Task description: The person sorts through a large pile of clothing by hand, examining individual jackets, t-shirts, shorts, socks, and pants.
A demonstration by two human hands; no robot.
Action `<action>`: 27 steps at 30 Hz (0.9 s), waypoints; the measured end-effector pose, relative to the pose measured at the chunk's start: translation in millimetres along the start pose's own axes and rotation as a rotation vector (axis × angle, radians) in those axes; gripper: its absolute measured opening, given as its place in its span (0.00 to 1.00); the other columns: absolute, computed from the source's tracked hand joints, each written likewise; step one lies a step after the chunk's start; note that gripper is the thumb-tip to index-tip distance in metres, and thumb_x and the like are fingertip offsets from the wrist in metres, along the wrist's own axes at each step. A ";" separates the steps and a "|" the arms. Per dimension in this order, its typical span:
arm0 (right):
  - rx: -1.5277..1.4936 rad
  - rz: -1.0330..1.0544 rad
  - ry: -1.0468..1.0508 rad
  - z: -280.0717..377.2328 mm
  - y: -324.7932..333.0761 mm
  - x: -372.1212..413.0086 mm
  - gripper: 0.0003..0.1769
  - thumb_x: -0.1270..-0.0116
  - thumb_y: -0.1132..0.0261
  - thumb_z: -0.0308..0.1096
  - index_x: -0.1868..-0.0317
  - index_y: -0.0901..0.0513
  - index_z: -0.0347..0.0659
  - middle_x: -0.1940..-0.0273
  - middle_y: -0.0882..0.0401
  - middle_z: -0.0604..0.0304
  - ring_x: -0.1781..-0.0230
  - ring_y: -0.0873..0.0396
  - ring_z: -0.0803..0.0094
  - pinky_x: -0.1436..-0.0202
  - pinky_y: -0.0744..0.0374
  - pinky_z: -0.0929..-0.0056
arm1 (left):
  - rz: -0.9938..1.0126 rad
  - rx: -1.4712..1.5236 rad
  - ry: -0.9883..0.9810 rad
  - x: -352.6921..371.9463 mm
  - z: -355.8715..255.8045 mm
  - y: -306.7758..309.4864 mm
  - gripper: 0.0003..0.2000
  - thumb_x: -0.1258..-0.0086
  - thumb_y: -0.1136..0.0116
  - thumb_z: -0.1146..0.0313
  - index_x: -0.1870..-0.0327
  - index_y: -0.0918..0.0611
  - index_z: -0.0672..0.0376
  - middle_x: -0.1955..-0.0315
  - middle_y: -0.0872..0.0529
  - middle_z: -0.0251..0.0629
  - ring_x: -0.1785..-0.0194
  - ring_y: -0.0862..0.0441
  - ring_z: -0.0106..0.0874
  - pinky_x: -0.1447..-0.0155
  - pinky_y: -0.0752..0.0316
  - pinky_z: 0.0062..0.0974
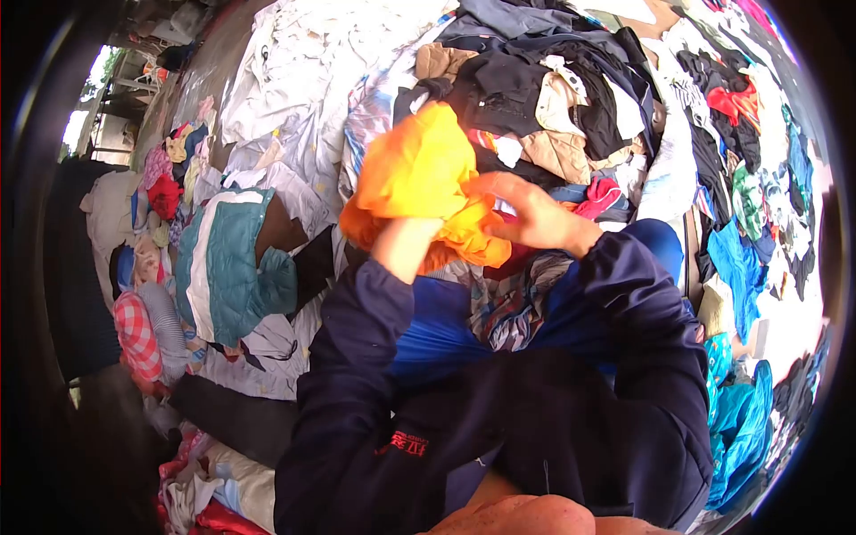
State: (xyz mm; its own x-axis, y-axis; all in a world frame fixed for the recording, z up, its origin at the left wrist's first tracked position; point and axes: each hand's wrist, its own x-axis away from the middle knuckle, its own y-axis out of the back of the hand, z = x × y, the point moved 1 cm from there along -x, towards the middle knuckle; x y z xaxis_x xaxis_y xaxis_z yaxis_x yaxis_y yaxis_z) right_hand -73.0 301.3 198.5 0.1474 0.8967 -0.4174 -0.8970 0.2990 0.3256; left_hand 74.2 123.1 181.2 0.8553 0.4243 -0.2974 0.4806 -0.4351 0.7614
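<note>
A bunched orange cloth (419, 169) is held up in front of my lap. My left hand (406, 245) reaches up into it; the cloth covers the fingers, and only the wrist and the back of the hand show. To the right of the cloth, my right hand (526, 209) has its fingers spread beside its edge, the fingertips close to the folds. Whether they touch the cloth is unclear. A patterned grey and red cloth (513, 312) lies between my legs, below the orange one.
Dark and tan clothes (553, 107) are heaped ahead. White cloths (285, 80) spread at the upper left. A teal and white jacket (227, 267) lies to the left, near a red checked cloth (136, 334). Blue and teal garments (740, 428) lie at the right.
</note>
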 end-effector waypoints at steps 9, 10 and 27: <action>0.383 0.062 0.196 -2.6 -10.1 -3.3 0.19 0.42 0.32 0.30 0.48 0.19 0.39 0.49 0.18 0.53 0.44 0.22 0.54 0.37 0.27 0.52 | -0.050 0.993 0.415 -19.2 2.3 3.0 0.18 0.24 0.42 0.62 0.41 0.22 0.64 0.49 0.16 0.41 0.46 0.18 0.32 0.41 0.20 0.31; 0.409 0.028 0.246 3.5 -8.4 -6.2 0.21 0.41 0.33 0.31 0.47 0.21 0.38 0.48 0.18 0.53 0.43 0.22 0.54 0.37 0.27 0.52 | -0.045 0.955 0.530 -20.8 -5.1 -10.3 0.16 0.24 0.42 0.64 0.42 0.22 0.63 0.52 0.17 0.38 0.49 0.19 0.28 0.42 0.20 0.28; 0.088 0.157 -0.293 -31.7 28.8 12.6 0.08 0.33 0.34 0.26 0.55 0.14 0.37 0.63 0.13 0.56 0.61 0.13 0.67 0.54 0.18 0.69 | -0.027 1.147 0.333 -19.4 -15.2 1.9 0.21 0.27 0.35 0.66 0.36 0.22 0.63 0.44 0.14 0.41 0.43 0.15 0.32 0.39 0.19 0.31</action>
State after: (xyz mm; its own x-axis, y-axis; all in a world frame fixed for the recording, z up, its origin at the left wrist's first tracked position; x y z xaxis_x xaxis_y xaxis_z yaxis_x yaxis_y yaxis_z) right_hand -110.2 310.9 175.7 0.1355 0.9858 -0.0989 -0.8808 0.1656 0.4435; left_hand 55.5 126.2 197.2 0.8314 0.5555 -0.0129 0.5351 -0.8066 -0.2512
